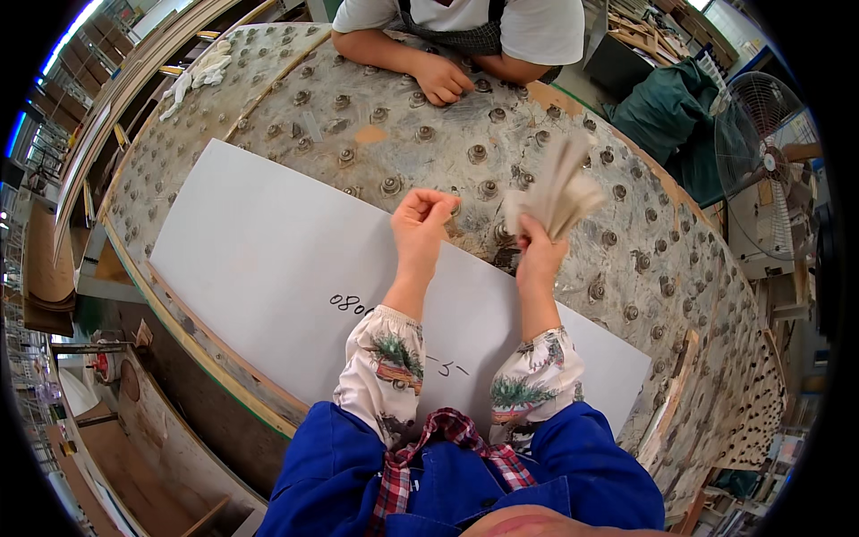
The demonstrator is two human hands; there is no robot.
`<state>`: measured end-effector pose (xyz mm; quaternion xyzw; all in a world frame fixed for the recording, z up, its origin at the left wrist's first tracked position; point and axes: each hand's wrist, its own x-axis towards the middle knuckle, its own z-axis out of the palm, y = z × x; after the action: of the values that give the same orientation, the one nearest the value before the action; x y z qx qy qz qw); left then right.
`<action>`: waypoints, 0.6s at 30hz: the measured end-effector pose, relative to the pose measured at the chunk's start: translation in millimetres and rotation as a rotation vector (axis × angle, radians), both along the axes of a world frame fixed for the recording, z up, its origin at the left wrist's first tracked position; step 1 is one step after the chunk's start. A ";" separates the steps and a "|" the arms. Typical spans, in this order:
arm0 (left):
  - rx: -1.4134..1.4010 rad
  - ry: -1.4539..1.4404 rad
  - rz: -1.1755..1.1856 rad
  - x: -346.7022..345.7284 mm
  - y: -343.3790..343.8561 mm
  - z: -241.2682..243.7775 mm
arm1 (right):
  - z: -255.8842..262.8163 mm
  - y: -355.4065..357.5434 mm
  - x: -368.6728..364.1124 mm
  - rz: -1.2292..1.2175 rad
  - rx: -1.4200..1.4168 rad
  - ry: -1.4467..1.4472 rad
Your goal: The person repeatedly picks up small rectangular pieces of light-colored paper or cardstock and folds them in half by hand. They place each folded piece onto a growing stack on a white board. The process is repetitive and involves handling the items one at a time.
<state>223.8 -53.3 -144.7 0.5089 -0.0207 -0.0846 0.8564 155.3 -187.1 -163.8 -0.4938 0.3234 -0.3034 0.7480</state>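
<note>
My right hand (542,250) is closed on a bundle of pale cloth (560,191), blurred by motion, above the far edge of a white board (268,235). My left hand (423,218) is raised over the board's far edge, its fingers curled with the tips together; whether something thin is pinched there I cannot tell. The board bears handwritten black marks and lies at a slant on a table (362,107) studded with ball rollers. Printed sleeve covers and blue sleeves cover my arms.
Another person's forearms (402,57) rest on the table's far edge. White gloves or cloths (201,74) lie at the far left. A wooden strip (671,396) lies at right. A large fan (768,161) stands beyond the right edge, and an open wooden bin (141,456) is at lower left.
</note>
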 end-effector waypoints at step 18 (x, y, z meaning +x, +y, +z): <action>-0.204 0.217 0.182 13.4 12.2 -18.6 | 18.7 1.7 -11.1 0.806 0.298 0.075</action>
<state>237.2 -41.0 -163.2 0.4071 0.1098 -0.0586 0.9049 144.2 -185.4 -145.1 -0.4779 0.1717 0.0812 0.8577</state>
